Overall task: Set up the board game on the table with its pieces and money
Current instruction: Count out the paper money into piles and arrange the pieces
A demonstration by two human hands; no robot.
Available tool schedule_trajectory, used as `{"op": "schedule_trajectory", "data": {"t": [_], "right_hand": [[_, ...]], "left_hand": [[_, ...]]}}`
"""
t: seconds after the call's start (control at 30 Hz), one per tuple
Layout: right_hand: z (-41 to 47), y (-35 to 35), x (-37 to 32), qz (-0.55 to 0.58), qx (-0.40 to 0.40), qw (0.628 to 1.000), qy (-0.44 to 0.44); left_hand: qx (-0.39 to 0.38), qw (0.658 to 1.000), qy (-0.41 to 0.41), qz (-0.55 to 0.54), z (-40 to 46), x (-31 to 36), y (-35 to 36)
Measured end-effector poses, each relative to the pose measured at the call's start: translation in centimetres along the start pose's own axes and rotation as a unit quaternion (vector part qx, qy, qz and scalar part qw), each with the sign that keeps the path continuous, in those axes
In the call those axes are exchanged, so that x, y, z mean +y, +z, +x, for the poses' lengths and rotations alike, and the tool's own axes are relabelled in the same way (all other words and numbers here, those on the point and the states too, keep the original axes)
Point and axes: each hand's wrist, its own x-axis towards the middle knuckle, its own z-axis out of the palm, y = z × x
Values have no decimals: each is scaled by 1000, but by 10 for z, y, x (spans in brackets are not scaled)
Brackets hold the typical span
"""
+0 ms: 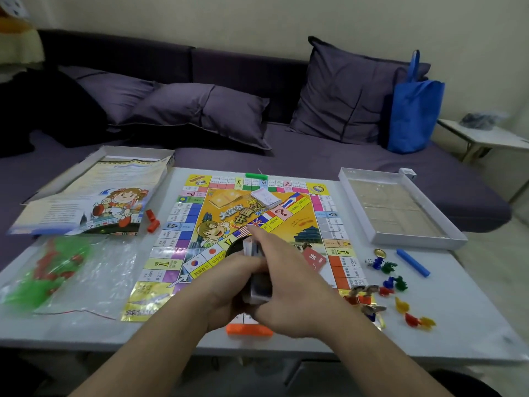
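Hands [257, 287] around card stack [256, 285]

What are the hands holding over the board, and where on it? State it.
Both hands grip one stack of cards or paper money: the left hand holds its left side and near end, while the right hand covers its right side. The picture is blurred.
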Motion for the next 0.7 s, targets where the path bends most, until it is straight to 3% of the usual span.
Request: {"op": "schedule_trajectory", "data": {"t": [0.33, 0.53, 0.63, 0.7], "right_hand": [[-1, -7, 5, 5, 41, 998, -37], [-9, -11, 7, 27, -14, 999, -26], [-13, -15, 10, 140, -26, 990, 12], [-14, -14, 13, 228, 26, 972, 55]], "left_hand": [[-37, 999, 29, -1, -5, 8, -10], [-64, 997, 25, 45, -3, 12, -24], [-52, 997, 46, 15, -4, 9, -23], [-46, 997, 57, -7, -6, 7, -20]]}}
